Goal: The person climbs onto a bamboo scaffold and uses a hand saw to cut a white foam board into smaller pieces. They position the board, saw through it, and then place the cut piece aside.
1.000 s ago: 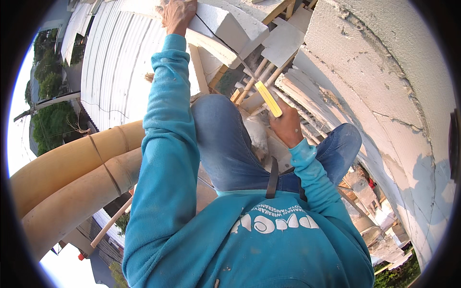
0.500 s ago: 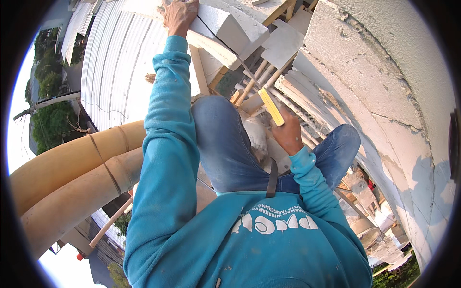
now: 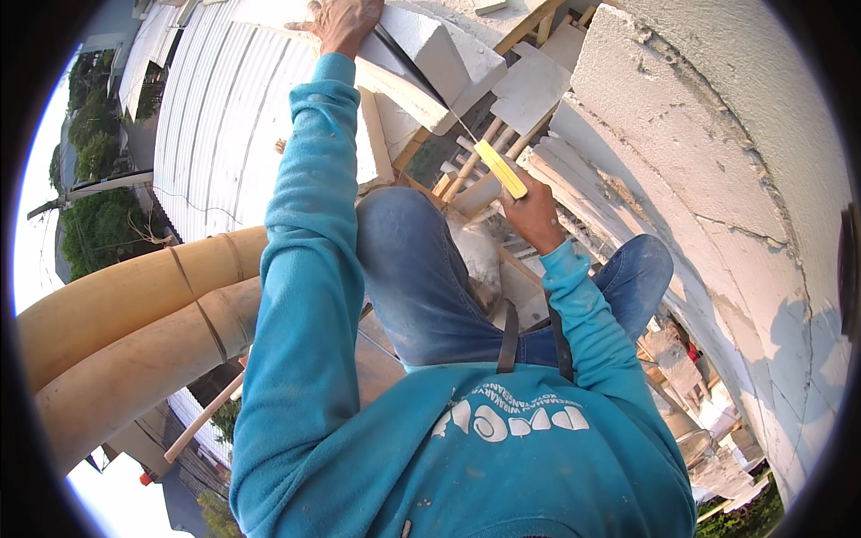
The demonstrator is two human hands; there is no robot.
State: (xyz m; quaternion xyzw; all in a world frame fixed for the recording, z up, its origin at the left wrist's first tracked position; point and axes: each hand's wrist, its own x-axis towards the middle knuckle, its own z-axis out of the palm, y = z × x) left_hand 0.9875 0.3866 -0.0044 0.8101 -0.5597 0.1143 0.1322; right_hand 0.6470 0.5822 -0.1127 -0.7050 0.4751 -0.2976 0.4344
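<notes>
My right hand is closed round the yellow handle of a handsaw. Its thin dark blade shows nearly edge-on, running up and left along a pale lightweight block; how deep it sits in the block I cannot tell. On the block's far end, beside the blade, my left hand lies with fingers spread, some cut off by the picture's top edge. The near strip of block shows along the blade's lower side.
A pale block wall rises at the right. Bamboo poles tied together stand close at my left. White corrugated roofing spreads at the far left, beyond the edge. Below my knees are wooden poles, a whitish sack and rubble.
My right hand and the saw have moved up and left, toward the block, and more of the blade shows there. My left hand has shifted slightly right, one finger now pointing left.
</notes>
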